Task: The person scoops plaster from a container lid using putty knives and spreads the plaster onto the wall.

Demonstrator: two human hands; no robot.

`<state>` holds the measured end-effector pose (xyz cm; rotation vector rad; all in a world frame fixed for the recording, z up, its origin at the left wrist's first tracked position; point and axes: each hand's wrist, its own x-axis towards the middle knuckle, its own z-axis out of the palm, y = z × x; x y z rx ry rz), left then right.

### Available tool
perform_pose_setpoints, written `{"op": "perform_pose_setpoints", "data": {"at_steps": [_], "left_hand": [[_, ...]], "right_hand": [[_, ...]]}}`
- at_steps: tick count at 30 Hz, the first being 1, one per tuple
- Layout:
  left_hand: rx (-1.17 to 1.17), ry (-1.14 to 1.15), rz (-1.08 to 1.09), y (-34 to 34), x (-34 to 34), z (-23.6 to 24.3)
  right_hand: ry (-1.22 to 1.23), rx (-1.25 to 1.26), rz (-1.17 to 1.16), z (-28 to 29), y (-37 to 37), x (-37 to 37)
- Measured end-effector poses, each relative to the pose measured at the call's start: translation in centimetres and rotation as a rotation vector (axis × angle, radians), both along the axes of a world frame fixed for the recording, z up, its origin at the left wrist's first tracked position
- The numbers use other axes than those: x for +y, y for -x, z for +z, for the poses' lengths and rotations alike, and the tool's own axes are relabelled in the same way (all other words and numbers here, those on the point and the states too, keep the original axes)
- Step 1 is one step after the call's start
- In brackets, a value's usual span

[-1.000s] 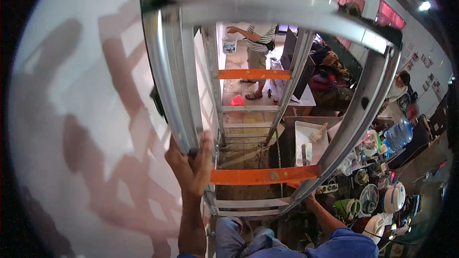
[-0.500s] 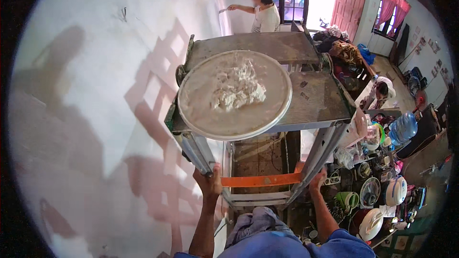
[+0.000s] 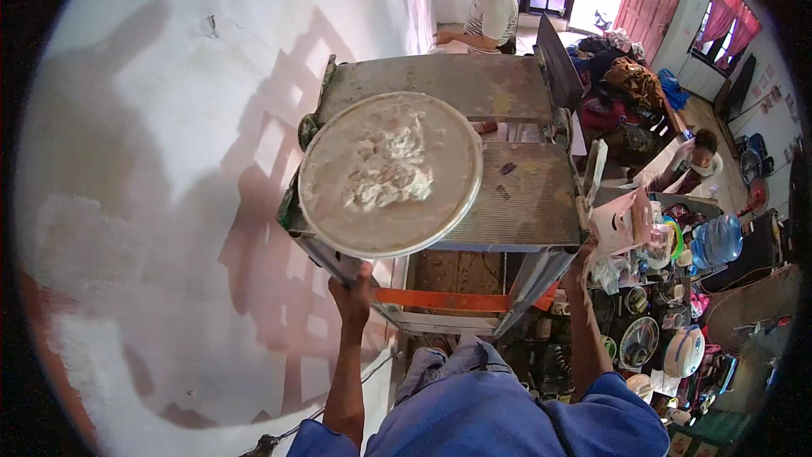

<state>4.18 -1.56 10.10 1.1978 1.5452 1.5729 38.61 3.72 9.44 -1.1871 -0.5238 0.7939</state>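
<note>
My left hand (image 3: 353,292) is closed round the left side rail of a metal stepladder (image 3: 529,195), just below its top step. On the right rail, close to the corner of that step, my right hand (image 3: 580,264) grips too, its fingers partly hidden. Resting on the left part of the top step is a round, shallow, pale tray or lid (image 3: 452,148). Whitish paste (image 3: 393,173) lies heaped in its middle and smeared around it. Below the step, an orange crossbar (image 3: 444,300) spans the ladder between my arms.
A white wall (image 3: 194,245) stands close on the left. Beyond the ladder a person (image 3: 491,13) holds a flat tool to the wall. Another person (image 3: 700,152) sits at the right, near a heap of cloth (image 3: 630,80). Lower right are a blue water bottle (image 3: 717,239), a fan (image 3: 639,343) and several household goods.
My right hand has moved up the rail toward the top step; my left still grips its rail. The ladder and tray sit farther left in view. The seated person's head and arm have risen.
</note>
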Motion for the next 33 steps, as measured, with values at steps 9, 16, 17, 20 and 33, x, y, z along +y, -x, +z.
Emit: {"op": "perform_pose_setpoints", "data": {"at_steps": [9, 16, 17, 20, 33], "left_hand": [[0.024, 0.012, 0.354, -1.6, 0.6, -0.6], [-0.005, 0.144, 0.171, -1.4, -0.8, -1.5], [0.011, 0.189, 0.079, -0.8, -0.5, -2.7], [0.146, 0.234, 0.124, -0.7, -1.3, -2.5], [0.265, 0.199, -0.094, 0.6, -0.4, 0.9]], "right_hand": [[-0.011, -0.333, 0.208, 5.7, -3.5, 5.7], [-0.031, -0.442, 0.273, 7.6, -2.8, 9.7], [-0.057, -0.542, 0.269, 7.2, -2.9, 10.5], [-0.167, -0.61, 0.204, 7.6, -2.7, 12.2], [-0.045, -0.944, 0.08, 21.4, -0.9, 15.8]]}}
